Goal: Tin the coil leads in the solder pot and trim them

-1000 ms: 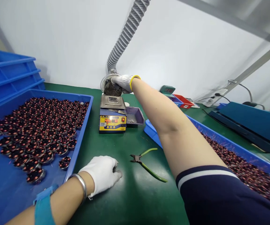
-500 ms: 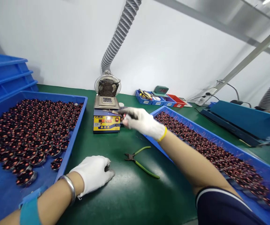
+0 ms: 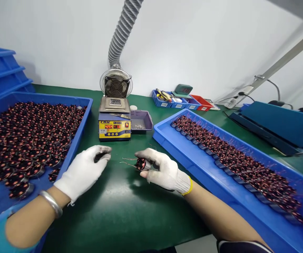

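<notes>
A small wound coil [image 3: 141, 163] is pinched between the thumb and fingertips of the right hand [image 3: 164, 172], low over the green bench mat [image 3: 130, 211] — its loose copper leads are left pointing out to the left, apparently so they stay free of the glove. The left hand [image 3: 84, 170] is curled beside it, something dark and small held at its fingertips; what it is cannot be told, though it looks like another coil.

Both hands are kept at the middle of the bench, between the two blue trays. The left tray [image 3: 86, 116] is packed with coils lying flat in a loose spread, while in the right tray [image 3: 162, 133] they are stood on edge in rows, leads upward — a sorted look against an unsorted one.

Straight ahead, within easy reach, the solder pot [image 3: 114, 119] is set with its display lit, a small fan [image 3: 116, 86] and a ribbed extraction hose [image 3: 121, 31] placed right behind it, presumably for fumes. A purple dish [image 3: 147, 123] is parked against its right side.
</notes>
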The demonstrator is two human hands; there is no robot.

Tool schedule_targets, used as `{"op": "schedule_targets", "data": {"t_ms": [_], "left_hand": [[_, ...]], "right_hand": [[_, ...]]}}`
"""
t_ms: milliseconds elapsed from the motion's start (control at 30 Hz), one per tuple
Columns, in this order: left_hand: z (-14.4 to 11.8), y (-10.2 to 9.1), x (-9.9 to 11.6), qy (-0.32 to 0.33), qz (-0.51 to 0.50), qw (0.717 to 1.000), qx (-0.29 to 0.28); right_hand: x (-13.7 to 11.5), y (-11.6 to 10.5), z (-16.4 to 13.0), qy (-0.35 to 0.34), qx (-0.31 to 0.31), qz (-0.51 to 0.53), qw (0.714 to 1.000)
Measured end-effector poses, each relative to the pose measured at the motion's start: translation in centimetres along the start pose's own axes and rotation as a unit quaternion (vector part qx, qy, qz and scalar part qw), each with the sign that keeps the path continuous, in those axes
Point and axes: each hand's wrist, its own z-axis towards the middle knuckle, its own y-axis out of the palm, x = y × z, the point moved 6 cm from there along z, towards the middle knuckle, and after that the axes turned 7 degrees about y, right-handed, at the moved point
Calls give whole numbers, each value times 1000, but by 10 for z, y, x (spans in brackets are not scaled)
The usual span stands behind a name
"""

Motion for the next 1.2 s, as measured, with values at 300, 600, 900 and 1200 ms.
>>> {"op": "schedule_targets", "data": {"t_ms": [300,600,900,1200], "left_hand": [[-9,8,18,153,-26,987,-33],[-18,27,27,221,20,962,-158],[-20,31,26,216,64,951,-211],[0,9,4,80,104,981,-146]], "right_hand": [[8,5,-9,-41,-13,4,999],[5,15,-13,-42,-52,-5,998],[4,20,-14,-42,-63,-17,997],[8,14,-15,-54,-61,-8,997]]}}
